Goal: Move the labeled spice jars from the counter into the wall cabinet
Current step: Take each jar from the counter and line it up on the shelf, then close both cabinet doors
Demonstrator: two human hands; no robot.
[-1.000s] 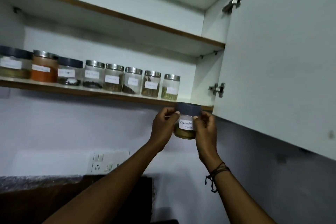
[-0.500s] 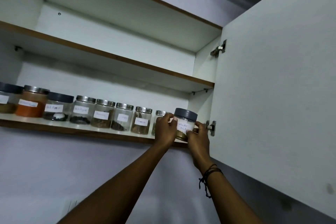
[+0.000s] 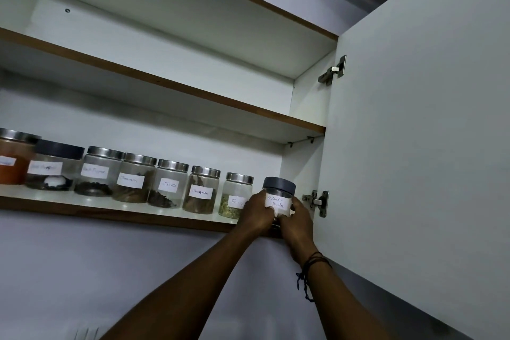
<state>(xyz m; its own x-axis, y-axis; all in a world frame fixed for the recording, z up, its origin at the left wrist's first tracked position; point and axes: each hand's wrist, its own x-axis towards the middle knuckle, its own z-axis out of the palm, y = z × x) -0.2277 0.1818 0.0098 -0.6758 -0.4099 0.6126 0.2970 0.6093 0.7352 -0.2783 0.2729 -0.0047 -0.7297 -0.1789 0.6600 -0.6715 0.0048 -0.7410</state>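
Note:
A glass jar with a dark lid and a white "Coriander powder" label stands at the right end of the cabinet's lower shelf. My left hand grips its left side and my right hand grips its right side. Whether its base rests on the shelf is hidden by my fingers. To its left stands a row of several labeled jars, among them a fennel jar, a cinnamon jar and a cloves jar.
The white cabinet door hangs open on the right, close to my right wrist, with hinges beside the jar. The upper shelf holds nothing visible. A pale wall lies below the cabinet.
Both hands lifted the coriander jar from below the shelf edge up onto the right end of the lower shelf, beside the fennel jar. The camera tilted upward.

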